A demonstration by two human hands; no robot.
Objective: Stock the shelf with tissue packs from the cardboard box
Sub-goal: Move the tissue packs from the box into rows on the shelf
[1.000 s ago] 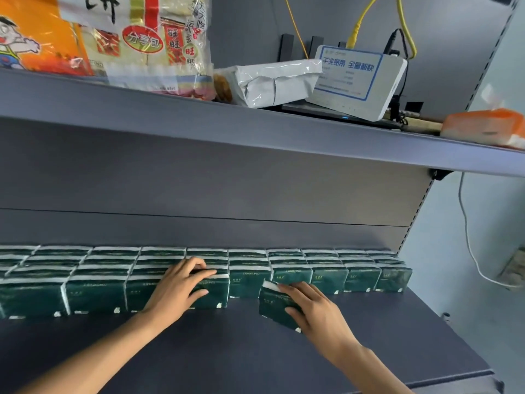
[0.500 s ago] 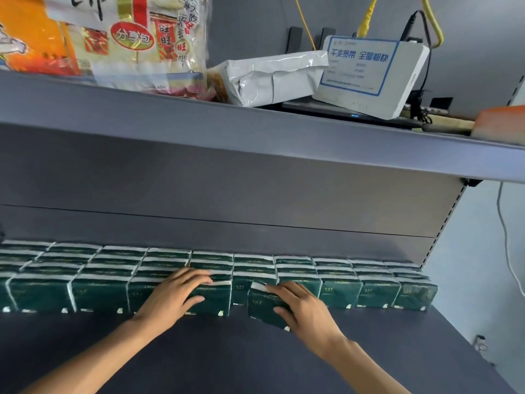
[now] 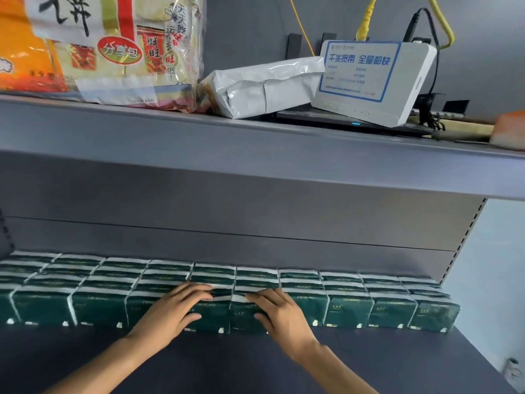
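Observation:
Dark green tissue packs [image 3: 346,305] with white edges stand in several rows along the back of the dark grey shelf [image 3: 255,362]. My left hand [image 3: 173,311] lies flat over the front-row packs left of the middle, fingers straight. My right hand [image 3: 279,312] presses a front-row pack [image 3: 241,315] that stands in line with its neighbours, fingers spread over its top and front. The cardboard box is out of view.
The upper shelf [image 3: 255,149] carries a large snack bag [image 3: 108,49], a white foil pouch [image 3: 264,86], a white router [image 3: 375,81] with yellow cables, and an orange pack [image 3: 510,129] at the far right. The shelf's right end meets a pale wall.
My right hand has slid the loose tilted pack back into the gap in the front row. The left hand stayed on the packs beside it. The view has moved closer.

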